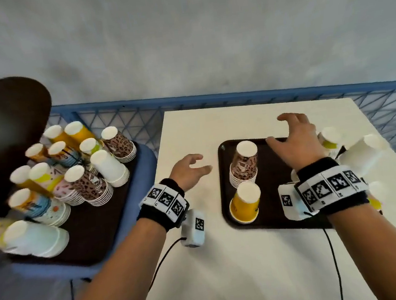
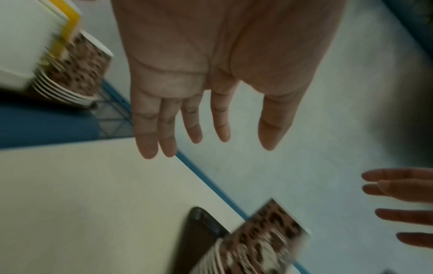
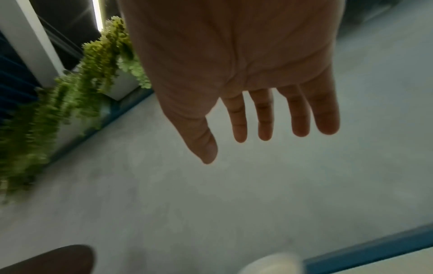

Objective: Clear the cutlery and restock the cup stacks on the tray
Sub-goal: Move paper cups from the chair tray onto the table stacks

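Hovering above a white square table [image 1: 265, 253], both of the person's hands hold nothing. The left hand [image 1: 189, 171] floats over bare tabletop just left of a dark brown rectangular plastic tray [image 1: 271, 215], its fingers [image 2: 168, 129] straight and slightly apart. The right hand [image 1: 294, 139] hangs over the far part of that tray, fingers [image 3: 264, 118] spread and extended. On the tray stand an upside-down stack of leopard-print paper cups [image 1: 243, 167] and, nearer the person, an inverted yellow paper cup [image 1: 245, 202]; more white and yellow cups [image 1: 355, 154] stand at the tray's right side, partly hidden behind the right wrist, so their number is hard to tell. To the left, a second dark tray [image 1: 97, 225] on a blue surface carries many inverted cup stacks [image 1: 81, 173] in white, yellow, leopard and patterned prints. A blue metal lattice railing [image 1: 235, 98] runs behind the table.
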{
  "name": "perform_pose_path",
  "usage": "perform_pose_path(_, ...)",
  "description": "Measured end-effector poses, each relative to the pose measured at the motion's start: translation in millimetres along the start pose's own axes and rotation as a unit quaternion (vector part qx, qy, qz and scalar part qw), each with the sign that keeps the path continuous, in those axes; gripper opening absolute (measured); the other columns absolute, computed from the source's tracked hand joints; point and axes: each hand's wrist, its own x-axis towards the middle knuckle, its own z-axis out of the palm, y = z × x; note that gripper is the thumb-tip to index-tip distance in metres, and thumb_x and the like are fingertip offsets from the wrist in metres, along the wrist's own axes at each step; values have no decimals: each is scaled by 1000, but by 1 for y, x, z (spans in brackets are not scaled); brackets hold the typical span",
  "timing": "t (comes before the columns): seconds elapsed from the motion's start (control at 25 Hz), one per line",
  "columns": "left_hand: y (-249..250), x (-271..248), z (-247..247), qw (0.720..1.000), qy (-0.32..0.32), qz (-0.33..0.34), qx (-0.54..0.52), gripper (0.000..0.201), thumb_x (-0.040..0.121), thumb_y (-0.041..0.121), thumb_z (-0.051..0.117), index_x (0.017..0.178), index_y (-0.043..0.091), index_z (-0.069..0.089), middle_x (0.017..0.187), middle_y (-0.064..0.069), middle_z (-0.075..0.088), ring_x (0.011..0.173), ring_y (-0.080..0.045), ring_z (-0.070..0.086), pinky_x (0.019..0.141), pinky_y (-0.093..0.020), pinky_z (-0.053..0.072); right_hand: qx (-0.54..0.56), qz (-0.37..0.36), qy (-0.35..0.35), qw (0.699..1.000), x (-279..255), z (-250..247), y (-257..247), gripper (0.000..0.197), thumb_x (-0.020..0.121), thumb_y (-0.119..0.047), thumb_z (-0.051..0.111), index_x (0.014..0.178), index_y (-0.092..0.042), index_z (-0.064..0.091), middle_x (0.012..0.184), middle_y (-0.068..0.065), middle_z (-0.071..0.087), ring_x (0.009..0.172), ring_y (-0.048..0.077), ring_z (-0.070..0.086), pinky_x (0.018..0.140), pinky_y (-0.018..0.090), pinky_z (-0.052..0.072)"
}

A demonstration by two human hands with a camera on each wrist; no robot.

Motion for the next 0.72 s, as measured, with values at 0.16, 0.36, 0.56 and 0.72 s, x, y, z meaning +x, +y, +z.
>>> perform_pose_path(0.16,-40,-14,-84,984,164,18,71,38,80,20,69,115,8,61,124,-15,58,116,-29,55,96,-35,43,55,-112,-105,987,-18,68,-83,46,82,-25,62,126,-15,49,135,11,44,124,31,43,104,39,39)
perform_pose_path(0.36,-86,-14,-180,928,348,12,129,47,76,12,68,121,4,54,134,-21,41,125,-34,42,104,-30,29,113,-191,-240,945,-32,166,-170,40,80,-16,65,118,-8,56,124,12,56,113,25,53,92,18,33)
perform_pose_path(0.56,-117,16,-221,935,323,-6,149,57,79,15,67,130,7,44,139,-18,38,130,-29,36,108,-29,25,157,-174,-288,928,-17,231,-213,37,81,-12,66,115,-2,56,114,15,62,102,25,57,86,21,37)
perform_pose_path(0.72,-134,39,-229,946,282,-63,146,69,77,19,69,137,8,35,140,-17,44,131,-32,39,108,-38,32,153,-129,-295,934,4,269,-231,49,80,-15,66,125,-8,47,102,6,55,87,16,48,84,24,40)
